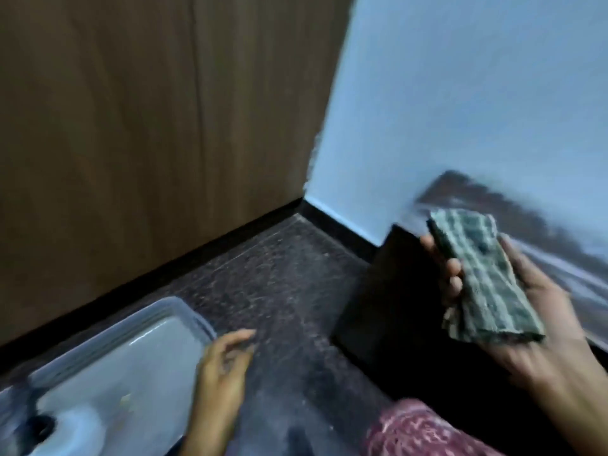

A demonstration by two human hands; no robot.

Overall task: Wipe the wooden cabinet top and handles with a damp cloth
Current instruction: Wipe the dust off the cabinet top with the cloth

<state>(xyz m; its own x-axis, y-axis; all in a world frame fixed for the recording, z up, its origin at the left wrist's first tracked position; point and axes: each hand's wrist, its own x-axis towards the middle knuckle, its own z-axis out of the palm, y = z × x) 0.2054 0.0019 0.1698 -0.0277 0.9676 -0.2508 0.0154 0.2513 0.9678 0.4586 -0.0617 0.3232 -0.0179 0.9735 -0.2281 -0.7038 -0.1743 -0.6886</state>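
Observation:
A folded green-and-white checked cloth (483, 278) lies in my right hand (526, 327), held palm-up at the right, fingers curled around its left edge. Beneath and behind that hand is a dark wooden cabinet (388, 307); its blurred reddish-brown top (513, 209) runs along the wall to the right. My left hand (223, 363) hovers low at the centre, fingers spread and holding nothing, next to the edge of a white sink. The whole frame is motion-blurred. No cabinet handles are visible.
A white sink (108, 373) with a dark drain sits at the lower left. Dark speckled stone floor (273, 274) fills the middle. A brown wooden panel (131, 126) stands at the left, a pale blue wall (477, 93) at the right. Patterned maroon clothing (418, 429) shows at the bottom.

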